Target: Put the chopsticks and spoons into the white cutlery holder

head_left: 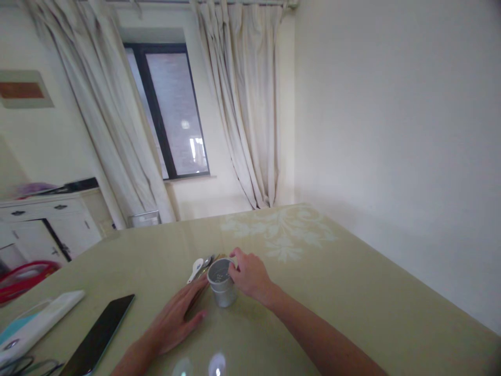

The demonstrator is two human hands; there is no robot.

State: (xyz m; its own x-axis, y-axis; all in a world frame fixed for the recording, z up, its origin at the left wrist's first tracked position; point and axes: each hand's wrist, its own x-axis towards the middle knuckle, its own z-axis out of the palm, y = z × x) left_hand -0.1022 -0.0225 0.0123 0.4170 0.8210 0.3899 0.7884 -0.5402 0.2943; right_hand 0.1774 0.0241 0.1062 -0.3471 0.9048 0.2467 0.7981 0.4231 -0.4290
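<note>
A silver-grey metal cup (224,295) with small holes in its bottom is near the middle of the table, its open top facing me. My right hand (251,275) pinches the cup's right rim between thumb and fingers. To the left of the cup, my left hand (176,319) lies with its fingers stretched out and thumb apart, fingertips close to the cup's side. Behind the left fingertips lie a white spoon (196,268) with a dark blue mark and a metal spoon (207,260). Other thin utensils there are partly hidden by the cup and hand.
The glossy greenish table (313,292) has a pale floral pattern at its far end. On its left side are a black phone (99,334), a white power strip (47,325) and dark cables (33,365). A wall (403,156) borders the table's right edge.
</note>
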